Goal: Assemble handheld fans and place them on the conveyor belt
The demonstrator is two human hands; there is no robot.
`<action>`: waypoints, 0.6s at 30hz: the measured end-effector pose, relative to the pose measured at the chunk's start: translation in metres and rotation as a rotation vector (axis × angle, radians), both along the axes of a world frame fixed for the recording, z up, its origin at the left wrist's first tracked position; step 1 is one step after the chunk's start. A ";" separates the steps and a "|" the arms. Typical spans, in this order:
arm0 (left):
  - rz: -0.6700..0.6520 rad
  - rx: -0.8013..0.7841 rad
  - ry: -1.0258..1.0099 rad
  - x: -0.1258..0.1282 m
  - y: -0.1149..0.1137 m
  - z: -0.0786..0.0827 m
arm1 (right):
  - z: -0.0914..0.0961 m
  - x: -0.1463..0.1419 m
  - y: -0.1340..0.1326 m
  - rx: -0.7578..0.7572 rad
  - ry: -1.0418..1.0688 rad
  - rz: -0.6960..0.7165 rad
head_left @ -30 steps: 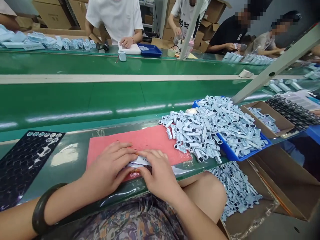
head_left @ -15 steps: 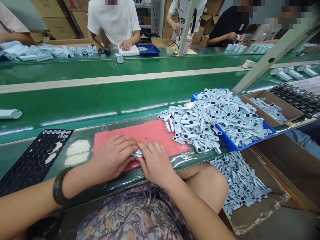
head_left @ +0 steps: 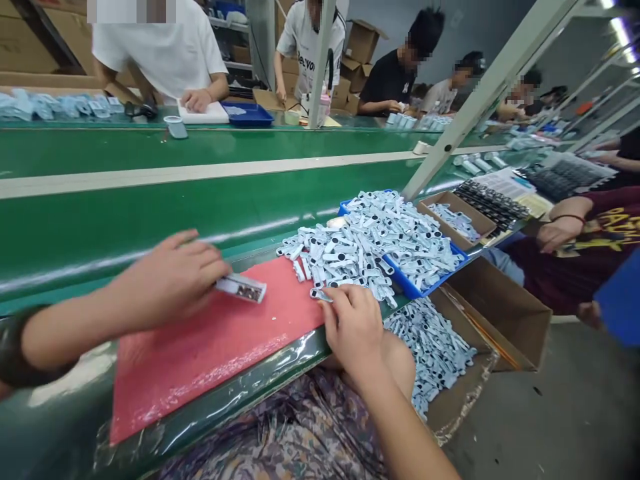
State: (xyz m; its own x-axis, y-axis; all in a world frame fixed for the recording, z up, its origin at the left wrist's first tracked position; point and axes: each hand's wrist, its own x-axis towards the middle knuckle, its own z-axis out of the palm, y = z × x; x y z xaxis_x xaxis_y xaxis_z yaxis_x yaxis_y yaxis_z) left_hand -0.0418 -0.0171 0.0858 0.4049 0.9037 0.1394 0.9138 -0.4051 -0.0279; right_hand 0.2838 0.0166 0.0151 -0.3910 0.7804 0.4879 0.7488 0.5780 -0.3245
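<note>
Left hand (head_left: 170, 283) now apart, right (head_left: 354, 330) pinching piece (head_left: 317, 293)

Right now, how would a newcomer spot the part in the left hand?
On the near side of the long green surface lies a red mat. Above the mat, the left hand holds a slim pale piece. Unlike the small parts heaped to the right, it is larger, with dark, shiny details near its free end.

Parts pile (head_left: 345, 257) on R end of mat (head_left: 200, 373), tray (head_left: 407, 287) w/ more adj. R, belt (head_left: 125, 217) behind.
</note>
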 end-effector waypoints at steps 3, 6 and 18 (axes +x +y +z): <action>0.044 0.079 0.330 -0.027 0.055 0.025 | -0.005 0.000 0.010 -0.011 -0.118 -0.022; 0.174 0.118 0.341 -0.050 0.103 0.031 | -0.011 -0.012 0.014 -0.012 -0.146 0.000; 0.457 0.011 0.196 -0.169 0.063 -0.011 | -0.034 -0.014 0.020 0.038 -0.132 0.087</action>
